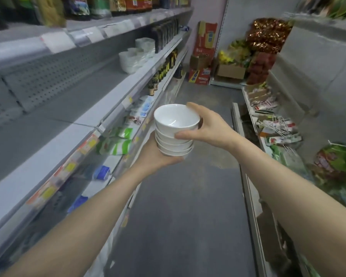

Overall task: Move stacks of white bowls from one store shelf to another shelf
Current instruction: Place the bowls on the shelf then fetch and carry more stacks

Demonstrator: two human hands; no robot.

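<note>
Two bare hands carry one stack of white bowls [175, 132] out over the aisle, clear of every shelf. The left hand [158, 156] cups the stack from below, palm under the bottom bowl and fingers curled up round its base. The right hand [210, 126] clasps it from the right side, with the thumb behind the far rim of the top bowl and a finger pressed on the near side just beneath that bowl. The bowls sit nested and upright, and the top one shows its empty inside. The stack hangs above the grey floor [178, 206], just beside the front edges of the lower left shelves, where green packets [118, 142] lie. Higher on the left, a wide grey shelf [48, 120] runs down the aisle. Toward its far end stand more white bowls [135, 56], grouped near the front edge, with dark bottles [166, 33] in a row behind them. At the end of the aisle, cardboard boxes [202, 62] are piled against the wall. The right shelving [238, 120] holds loose packets, blurred.
</note>
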